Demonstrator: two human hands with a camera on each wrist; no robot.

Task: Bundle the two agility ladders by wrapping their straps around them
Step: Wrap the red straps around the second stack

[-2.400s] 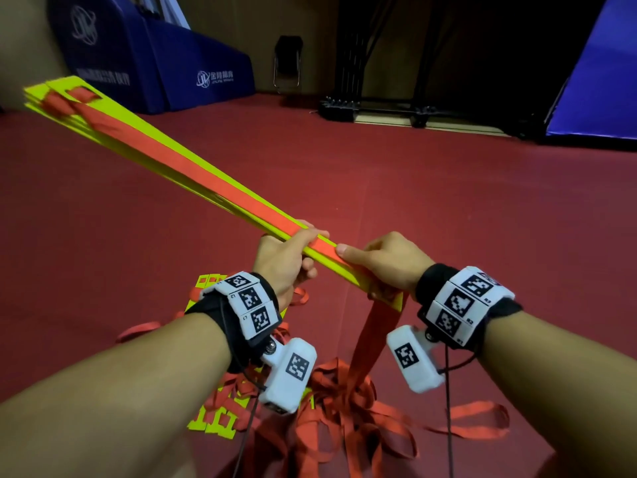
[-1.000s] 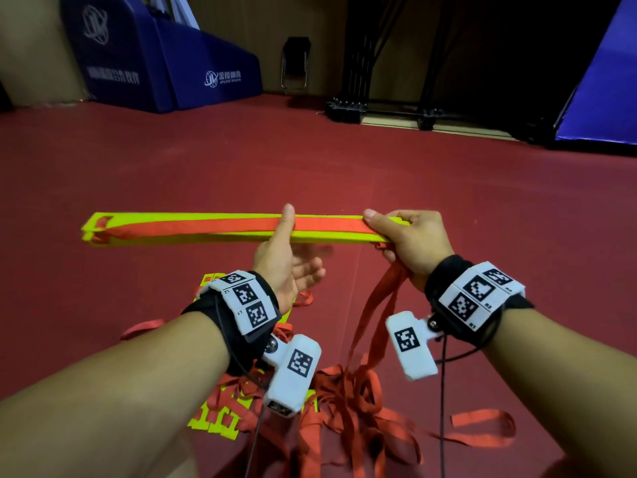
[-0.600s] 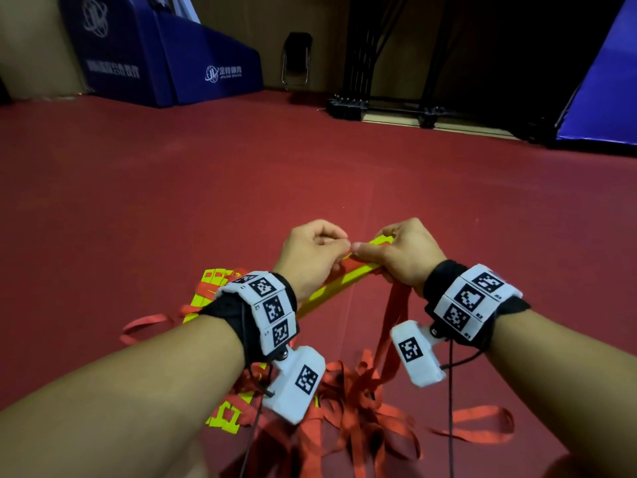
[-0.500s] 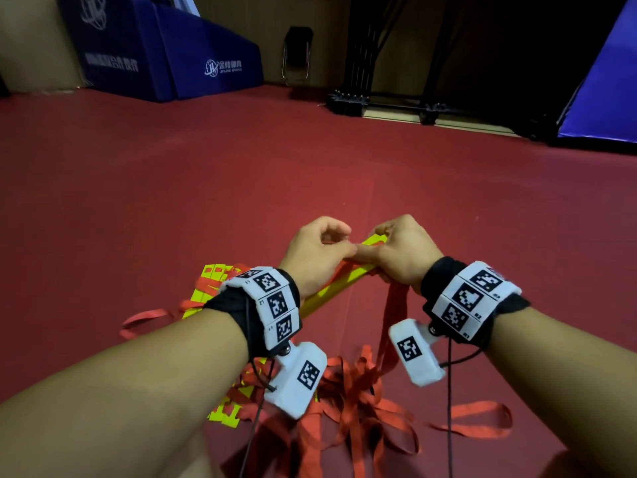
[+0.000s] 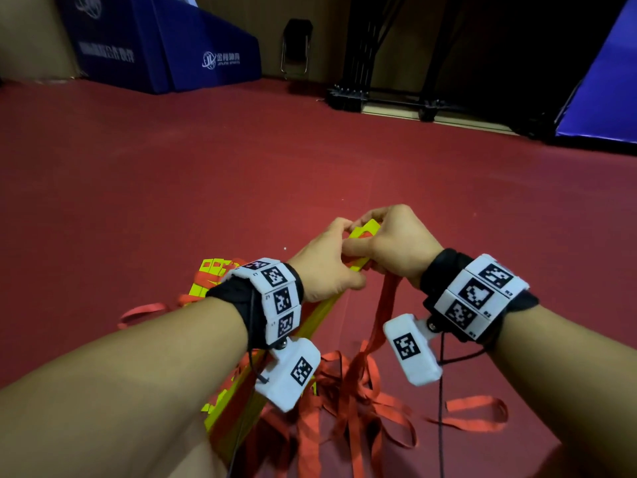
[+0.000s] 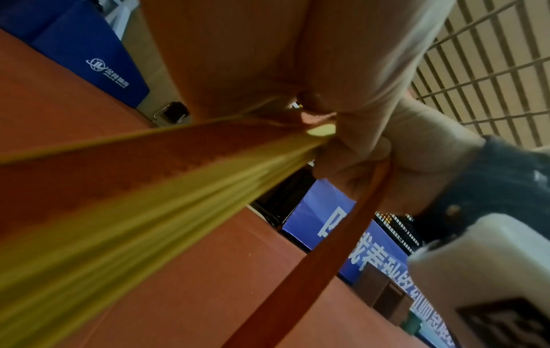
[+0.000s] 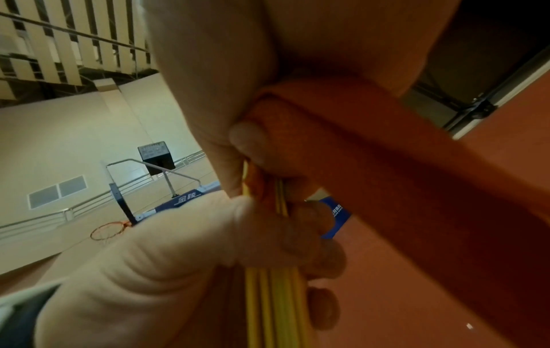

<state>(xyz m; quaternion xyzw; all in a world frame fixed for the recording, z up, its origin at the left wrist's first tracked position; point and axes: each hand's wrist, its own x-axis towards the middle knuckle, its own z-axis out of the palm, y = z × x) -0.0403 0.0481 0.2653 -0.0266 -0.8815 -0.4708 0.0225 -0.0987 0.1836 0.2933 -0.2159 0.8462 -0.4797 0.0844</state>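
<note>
A stack of yellow ladder rungs with a red strap along it slants from my hands down under my left forearm. My left hand grips the rung stack just below its far end, fingers curled round it. My right hand pinches the red strap against that end, thumb on the webbing; the strap hangs down from this hand to the floor. In the left wrist view the stack runs toward the camera. A second ladder's yellow rungs lie on the floor at left.
A tangle of loose red straps lies on the red floor below my wrists. Blue padded blocks stand at the far left, a black metal frame base at the back, a blue mat at the far right.
The rung stack swung from lying level out to the left to slanting down under my left forearm. Both hands closed together at its far end; over the last half second little moved.
</note>
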